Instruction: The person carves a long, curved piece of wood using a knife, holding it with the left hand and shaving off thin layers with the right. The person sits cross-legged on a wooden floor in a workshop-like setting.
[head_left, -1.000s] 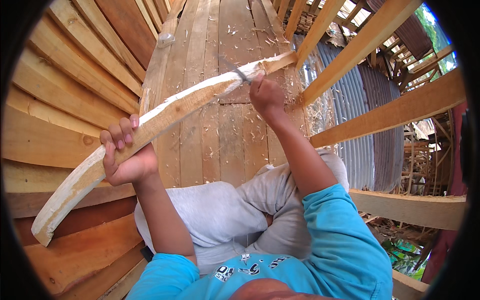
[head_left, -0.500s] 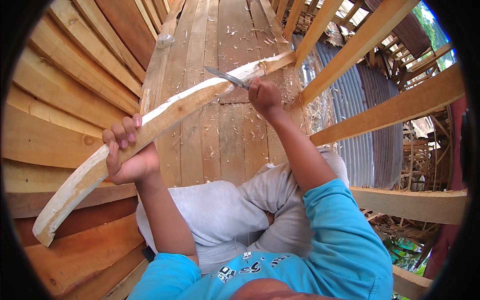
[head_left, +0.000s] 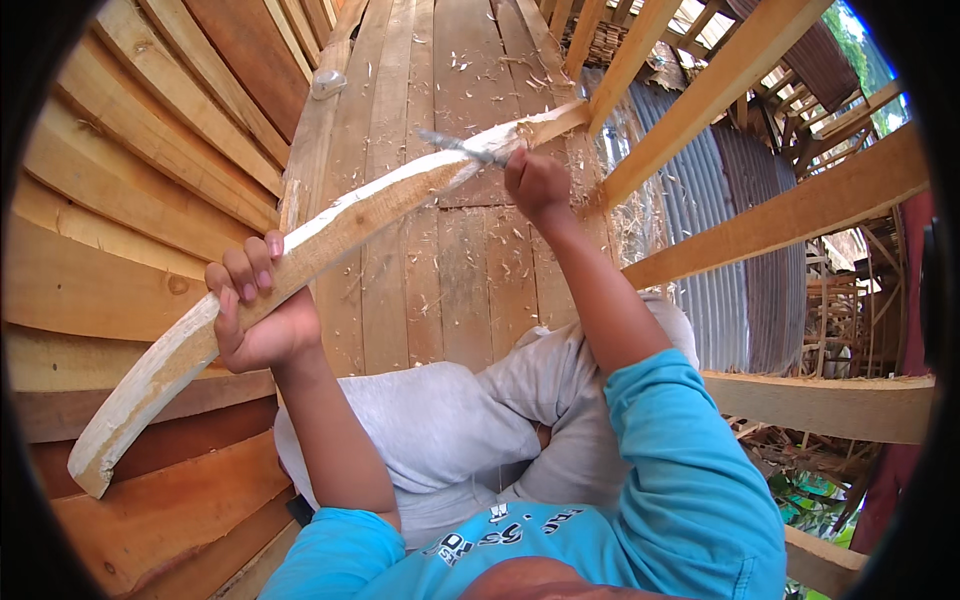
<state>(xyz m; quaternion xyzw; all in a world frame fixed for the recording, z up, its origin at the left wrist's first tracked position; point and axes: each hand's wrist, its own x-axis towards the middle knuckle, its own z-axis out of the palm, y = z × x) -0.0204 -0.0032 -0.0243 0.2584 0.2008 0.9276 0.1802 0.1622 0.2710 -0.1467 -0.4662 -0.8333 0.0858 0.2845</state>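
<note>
While my left hand is clamped around a curved wooden pole stretching from near left to far right, my right hand clasps a knife across the pole's far part.

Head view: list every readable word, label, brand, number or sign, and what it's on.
Blue shirt: dark-and-white lettering across the chest; printed text isn't copied out here.
Knife: blurred; any marking on it can't be read.
Piece of wood: no lettering shows.
Clear plastic item on the floorboards: too small to tell whether it is marked.
No other text can be made out.
</note>
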